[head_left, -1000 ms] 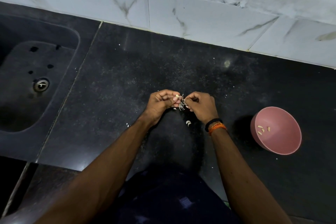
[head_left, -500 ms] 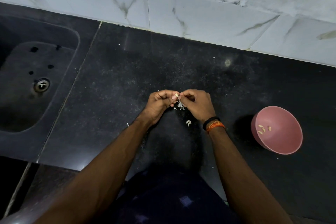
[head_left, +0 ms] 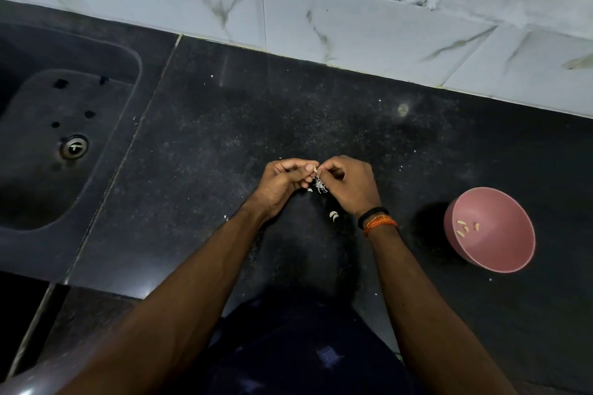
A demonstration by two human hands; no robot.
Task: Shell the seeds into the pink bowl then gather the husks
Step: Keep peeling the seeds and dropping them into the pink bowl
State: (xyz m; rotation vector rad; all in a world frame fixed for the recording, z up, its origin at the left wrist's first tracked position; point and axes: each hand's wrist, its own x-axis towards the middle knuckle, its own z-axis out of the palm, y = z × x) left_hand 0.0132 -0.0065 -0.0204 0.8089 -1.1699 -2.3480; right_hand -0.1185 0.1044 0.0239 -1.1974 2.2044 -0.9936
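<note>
While hands pinch, pink bowl (head_left: 500, 253) holding shelled seeds (head_left: 465, 228)

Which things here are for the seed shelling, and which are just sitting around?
For the job:
left hand and right hand, pinching a small pale seed
round pink bowl holding shelled seeds
pale husk bits on the counter

Just there:
dark sink basin
marbled white wall tiles

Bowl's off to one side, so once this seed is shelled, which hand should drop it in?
Probably the right hand: the pink bowl sits on its side, while the left hand would have to cross over.
</note>
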